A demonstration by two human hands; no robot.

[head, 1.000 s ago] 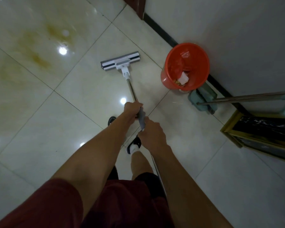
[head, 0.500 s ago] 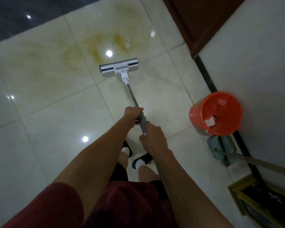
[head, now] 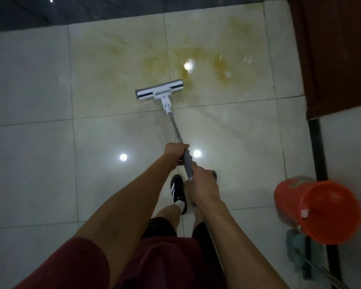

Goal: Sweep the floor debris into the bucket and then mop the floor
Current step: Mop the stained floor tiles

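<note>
Standing beside the wall (head: 348, 147), the orange bucket (head: 317, 211) flanks the mop (head: 159, 92).

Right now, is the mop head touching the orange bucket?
Apart. The head view shows the mop head on the tiles beside the yellowish stain, while the orange bucket sits far to the right by the wall, bare floor between them.

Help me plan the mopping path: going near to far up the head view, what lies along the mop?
Right hand → left hand → mop head → yellow stain → dark floor strip.
</note>
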